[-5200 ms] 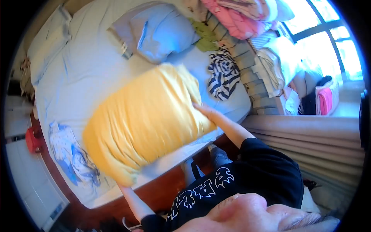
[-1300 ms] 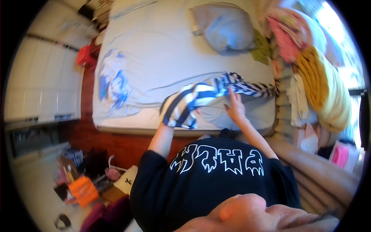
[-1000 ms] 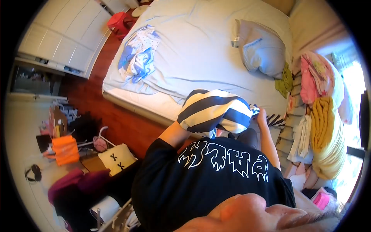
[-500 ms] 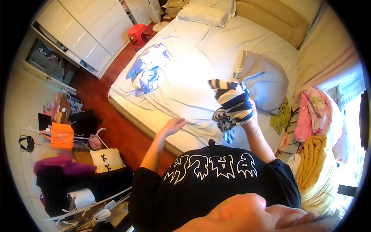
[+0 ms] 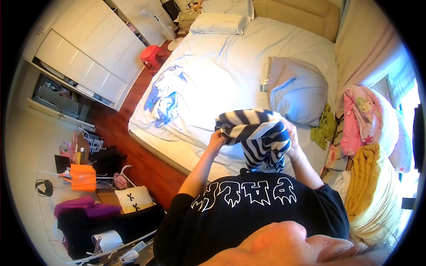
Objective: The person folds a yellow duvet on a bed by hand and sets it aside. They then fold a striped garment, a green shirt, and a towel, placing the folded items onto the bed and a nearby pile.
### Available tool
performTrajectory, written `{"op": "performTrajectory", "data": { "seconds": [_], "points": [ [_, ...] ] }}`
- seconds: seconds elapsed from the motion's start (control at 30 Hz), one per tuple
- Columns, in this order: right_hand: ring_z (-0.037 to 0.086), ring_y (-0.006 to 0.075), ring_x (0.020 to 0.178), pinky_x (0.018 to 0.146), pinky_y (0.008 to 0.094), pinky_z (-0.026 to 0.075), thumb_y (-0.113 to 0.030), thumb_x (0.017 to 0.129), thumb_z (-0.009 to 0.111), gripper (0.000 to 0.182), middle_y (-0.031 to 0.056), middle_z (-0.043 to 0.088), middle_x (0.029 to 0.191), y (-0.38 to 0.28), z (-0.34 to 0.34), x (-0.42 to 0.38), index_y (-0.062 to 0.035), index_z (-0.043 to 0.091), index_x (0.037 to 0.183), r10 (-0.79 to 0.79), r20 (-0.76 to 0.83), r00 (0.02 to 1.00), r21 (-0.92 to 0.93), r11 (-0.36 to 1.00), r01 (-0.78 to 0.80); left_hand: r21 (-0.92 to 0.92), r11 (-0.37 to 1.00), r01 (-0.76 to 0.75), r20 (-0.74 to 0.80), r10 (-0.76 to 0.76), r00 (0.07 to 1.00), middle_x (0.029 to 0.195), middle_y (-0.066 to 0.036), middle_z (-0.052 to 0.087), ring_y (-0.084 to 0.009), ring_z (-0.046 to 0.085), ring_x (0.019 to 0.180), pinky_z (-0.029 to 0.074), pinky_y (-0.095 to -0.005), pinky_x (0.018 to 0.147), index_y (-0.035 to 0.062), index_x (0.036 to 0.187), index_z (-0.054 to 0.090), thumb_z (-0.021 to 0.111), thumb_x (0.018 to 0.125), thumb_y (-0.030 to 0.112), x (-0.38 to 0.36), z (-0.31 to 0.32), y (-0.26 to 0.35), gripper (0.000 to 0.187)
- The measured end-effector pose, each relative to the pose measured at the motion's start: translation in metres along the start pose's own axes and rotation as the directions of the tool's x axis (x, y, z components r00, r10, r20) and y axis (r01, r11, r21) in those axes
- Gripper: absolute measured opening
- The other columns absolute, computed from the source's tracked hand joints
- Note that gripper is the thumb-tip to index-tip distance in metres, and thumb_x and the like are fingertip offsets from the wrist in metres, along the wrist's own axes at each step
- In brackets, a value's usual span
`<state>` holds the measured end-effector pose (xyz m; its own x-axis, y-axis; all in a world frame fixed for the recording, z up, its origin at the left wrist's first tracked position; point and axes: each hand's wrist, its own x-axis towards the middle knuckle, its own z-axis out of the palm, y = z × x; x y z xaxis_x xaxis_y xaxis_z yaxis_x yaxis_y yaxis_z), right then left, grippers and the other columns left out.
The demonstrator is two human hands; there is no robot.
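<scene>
A black-and-white striped cloth (image 5: 266,144), perhaps a garment, is stretched between my two hands above the near part of the bed (image 5: 208,99). My left hand (image 5: 218,140) is closed on its left edge. On the other side my right hand (image 5: 290,138) grips the right part, with some fingers hidden behind the fabric. The lower folds of the cloth hang toward my black shirt (image 5: 266,213). Beyond the cloth, a blue-white patterned cloth (image 5: 167,95) lies crumpled on the left of the bed, and grey-blue pillows (image 5: 299,93) rest on the right.
A red stool (image 5: 153,57) stands between the bed and the white wardrobe (image 5: 84,48). At right are a green cloth (image 5: 325,125), pink bedding (image 5: 366,117) and a yellow blanket (image 5: 366,177). An orange bag (image 5: 83,178) and a white cushion (image 5: 134,198) sit at left.
My left hand, free and open before, has come right and taken hold of the striped cloth. The bunched cloth is now lower and spread wider between both hands. The view has shifted slightly.
</scene>
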<state>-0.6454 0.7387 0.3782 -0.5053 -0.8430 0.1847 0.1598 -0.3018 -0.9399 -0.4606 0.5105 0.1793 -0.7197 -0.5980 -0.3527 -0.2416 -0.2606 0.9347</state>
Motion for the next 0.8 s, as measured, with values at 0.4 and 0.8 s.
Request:
{"op": "performTrajectory", "data": {
  "seconds": [0.4, 0.8],
  "points": [
    [0.059, 0.0301, 0.101, 0.089, 0.0363, 0.045, -0.015, 0.078, 0.065, 0.042, 0.017, 0.062, 0.107, 0.024, -0.013, -0.032, -0.0053, 0.058, 0.117, 0.327, 0.221, 0.919, -0.751, 0.658, -0.054, 0.374, 0.823, -0.427, 0.43, 0.253, 0.866, 0.073, 0.004, 0.057, -0.0043, 0.051, 0.069, 0.042, -0.0197, 0.062, 0.0015, 0.097, 0.065, 0.063, 0.076, 0.006, -0.095, 0.005, 0.124, 0.022],
    [0.052, 0.0059, 0.068, 0.062, 0.0236, 0.043, -0.026, 0.081, 0.072, 0.026, -0.0011, 0.06, 0.07, -0.005, 0.063, -0.012, -0.0035, 0.062, 0.089, 0.413, 0.558, 0.719, -0.507, 0.856, -0.098, 0.165, 0.814, -0.557, 0.764, 0.251, 0.594, 0.066, 0.002, 0.057, -0.0038, 0.048, 0.059, 0.039, -0.0215, 0.053, 0.0011, 0.091, 0.063, 0.071, 0.074, 0.01, -0.145, 0.022, 0.176, 0.021]
  ]
}}
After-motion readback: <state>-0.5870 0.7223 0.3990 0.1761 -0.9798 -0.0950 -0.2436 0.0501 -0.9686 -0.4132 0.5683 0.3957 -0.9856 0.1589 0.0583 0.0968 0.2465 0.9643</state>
